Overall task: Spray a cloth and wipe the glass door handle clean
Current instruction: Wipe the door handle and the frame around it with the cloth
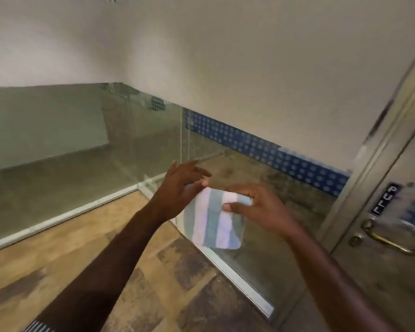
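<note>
A small cloth [215,221] with white and grey-green stripes hangs in front of me at mid-frame. My right hand [252,207] pinches its upper right edge between thumb and fingers. My left hand [181,185] is at the cloth's upper left corner, fingers spread, touching or just off the fabric. The brass door handle [388,238] sits on the glass door [381,271] at the right edge, below a dark "PULL" label [385,198]. Both hands are well left of the handle. No spray bottle is in view.
Glass panels [82,149] with white frames [58,219] run along the left and centre. A blue patterned tile band [285,156] lines the white wall. The floor [130,259] is brown wood-look tile. The door's metal frame [369,164] rises at the right.
</note>
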{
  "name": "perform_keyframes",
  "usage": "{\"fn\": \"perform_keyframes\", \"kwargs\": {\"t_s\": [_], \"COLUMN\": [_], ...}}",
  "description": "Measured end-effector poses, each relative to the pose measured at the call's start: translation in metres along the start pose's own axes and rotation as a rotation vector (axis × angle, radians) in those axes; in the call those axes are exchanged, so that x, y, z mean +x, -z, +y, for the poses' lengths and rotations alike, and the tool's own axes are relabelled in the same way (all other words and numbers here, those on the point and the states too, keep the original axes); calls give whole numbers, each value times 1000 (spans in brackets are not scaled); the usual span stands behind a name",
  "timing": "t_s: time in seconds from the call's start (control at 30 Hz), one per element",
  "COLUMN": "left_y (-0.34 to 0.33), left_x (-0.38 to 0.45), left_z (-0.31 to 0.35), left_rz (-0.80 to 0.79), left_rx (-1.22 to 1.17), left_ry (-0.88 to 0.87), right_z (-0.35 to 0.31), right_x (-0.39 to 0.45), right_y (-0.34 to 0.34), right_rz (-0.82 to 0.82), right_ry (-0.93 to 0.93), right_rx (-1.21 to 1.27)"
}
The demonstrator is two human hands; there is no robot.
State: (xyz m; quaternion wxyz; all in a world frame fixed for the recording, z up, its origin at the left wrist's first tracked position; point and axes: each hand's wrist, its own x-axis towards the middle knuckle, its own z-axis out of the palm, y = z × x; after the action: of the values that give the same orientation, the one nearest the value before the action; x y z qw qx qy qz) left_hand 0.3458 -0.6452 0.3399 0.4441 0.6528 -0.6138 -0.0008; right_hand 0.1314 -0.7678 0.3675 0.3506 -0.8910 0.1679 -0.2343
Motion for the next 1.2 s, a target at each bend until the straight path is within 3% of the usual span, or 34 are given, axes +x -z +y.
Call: {"fn": "perform_keyframes", "kwargs": {"t_s": [0.2, 0.37, 0.47, 0.6, 0.93, 1.07, 1.2], "left_y": [-69, -139, -187, -242, -355, -384, -403], "left_x": [30, 42, 40, 39, 79, 107, 144], "left_z": [12, 65, 105, 150, 186, 184, 174], "left_rz": [-31, -124, -179, -135, -189, -238, -245], "left_rx": [18, -108, -100, -152, -156, -93, -81], "left_ry": [-287, -599, -825, -1050, -1270, -1352, -1329], "right_z": [13, 17, 18, 46, 142, 175, 196], "right_x": [-72, -143, -174, -206, -246, -239, -217], "right_y": [17, 43, 54, 67, 94, 105, 111], "right_rz": [219, 57, 100, 183, 460, 502, 505], "right_ry": [-234, -387, -450, -589, -697, -771, -706], "right_rx": [40, 71, 49, -18, 406, 520, 638]}}
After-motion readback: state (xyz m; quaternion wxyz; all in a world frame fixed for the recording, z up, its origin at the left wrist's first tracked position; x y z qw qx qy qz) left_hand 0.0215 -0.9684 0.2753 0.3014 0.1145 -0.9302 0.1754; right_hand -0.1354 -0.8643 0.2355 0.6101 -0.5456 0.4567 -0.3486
